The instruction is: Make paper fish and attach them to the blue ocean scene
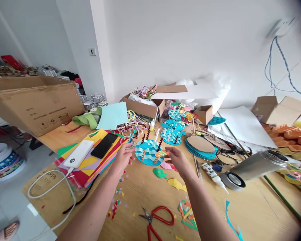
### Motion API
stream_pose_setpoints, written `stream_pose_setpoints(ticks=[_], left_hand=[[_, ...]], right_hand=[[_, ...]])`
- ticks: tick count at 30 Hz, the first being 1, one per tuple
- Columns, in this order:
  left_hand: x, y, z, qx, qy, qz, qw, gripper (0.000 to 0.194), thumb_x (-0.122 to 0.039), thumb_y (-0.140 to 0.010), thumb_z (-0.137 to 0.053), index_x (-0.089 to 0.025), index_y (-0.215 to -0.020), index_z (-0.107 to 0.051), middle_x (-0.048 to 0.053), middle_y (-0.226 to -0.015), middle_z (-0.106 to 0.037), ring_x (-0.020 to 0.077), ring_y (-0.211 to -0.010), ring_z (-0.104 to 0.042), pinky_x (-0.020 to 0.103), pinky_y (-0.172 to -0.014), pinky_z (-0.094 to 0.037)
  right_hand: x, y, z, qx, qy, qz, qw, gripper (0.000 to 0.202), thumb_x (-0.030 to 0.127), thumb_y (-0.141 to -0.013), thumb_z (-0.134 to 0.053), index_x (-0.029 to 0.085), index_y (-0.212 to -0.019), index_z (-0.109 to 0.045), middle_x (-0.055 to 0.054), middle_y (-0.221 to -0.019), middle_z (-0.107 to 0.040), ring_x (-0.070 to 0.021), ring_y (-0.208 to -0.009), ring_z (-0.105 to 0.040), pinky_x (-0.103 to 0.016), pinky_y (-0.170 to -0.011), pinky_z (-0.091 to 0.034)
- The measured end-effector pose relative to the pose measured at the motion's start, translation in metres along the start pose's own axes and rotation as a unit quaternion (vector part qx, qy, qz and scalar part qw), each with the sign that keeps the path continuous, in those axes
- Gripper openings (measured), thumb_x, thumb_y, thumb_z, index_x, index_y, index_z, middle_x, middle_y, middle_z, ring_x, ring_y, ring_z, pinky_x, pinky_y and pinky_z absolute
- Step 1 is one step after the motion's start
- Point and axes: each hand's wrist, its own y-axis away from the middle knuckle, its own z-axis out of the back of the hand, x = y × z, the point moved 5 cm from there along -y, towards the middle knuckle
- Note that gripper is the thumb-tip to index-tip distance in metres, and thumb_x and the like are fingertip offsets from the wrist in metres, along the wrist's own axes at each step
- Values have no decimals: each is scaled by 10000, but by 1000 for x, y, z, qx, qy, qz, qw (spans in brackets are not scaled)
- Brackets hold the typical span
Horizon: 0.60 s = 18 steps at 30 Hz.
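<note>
A round blue disc (150,161) with pale wave strips and upright fuzzy brown and white stems lies on the wooden table. My right hand (177,159) is at its right side, fingers closed on an orange-and-green patterned paper fish (162,153) over the disc's edge. On the left, my left hand (124,158) is just off the disc, fingers apart, with nothing visible in it; a clear ring (127,142) is just behind it. A green paper fish (160,173) and a yellow paper fish (177,184) lie in front of the disc.
Red-handled scissors (162,216) and paper scraps lie near the front. Coloured paper with a phone (104,145) and a white power bank (78,154) is at left. Blue discs, a glue bottle (213,174) and a metal flask (259,164) stand or lie at right.
</note>
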Motion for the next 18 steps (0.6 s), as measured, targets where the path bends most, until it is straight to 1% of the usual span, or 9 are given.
stream_pose_setpoints(ticks=[4,9,13,16,18], left_hand=[[10,31,24,-10,9,3,1000,449,-68,-627,-523,-201,-1056,-535,118,-1048,-682,91,-468,-579,173,-353,-382],[27,59,45,1,-10,7,1000,429,-105,-619,-556,-191,-1039,-545,115,-1003,-706,101,-468,-576,187,-370,-384],[37,76,56,22,-29,16,999,411,-172,-629,-572,-202,-1037,-543,119,-1020,-702,109,-482,-570,201,-385,-384],[41,83,61,32,-47,25,998,461,-218,-607,-587,-190,-1065,-539,133,-1018,-697,132,-498,-582,217,-381,-384],[43,85,63,30,-55,26,998,467,-236,-593,-602,-204,-1057,-558,131,-986,-705,147,-494,-582,230,-375,-383]], right_hand=[[-2,25,-12,31,3,-4,999,214,289,-761,-554,180,-936,-608,-78,-904,-687,-160,-707,-652,-278,-578,-547],[-12,50,-28,50,25,-13,998,217,304,-743,-558,181,-914,-609,-66,-889,-694,-167,-708,-652,-275,-545,-539],[-21,65,-36,52,46,-13,998,217,310,-730,-547,196,-908,-601,-55,-900,-680,-183,-727,-648,-280,-510,-535],[-28,70,-39,55,61,-11,997,191,308,-726,-542,213,-880,-603,-44,-826,-676,-200,-727,-647,-288,-497,-530],[-34,72,-41,59,71,-9,996,188,309,-728,-537,221,-881,-603,-45,-806,-678,-212,-734,-650,-295,-498,-528]])
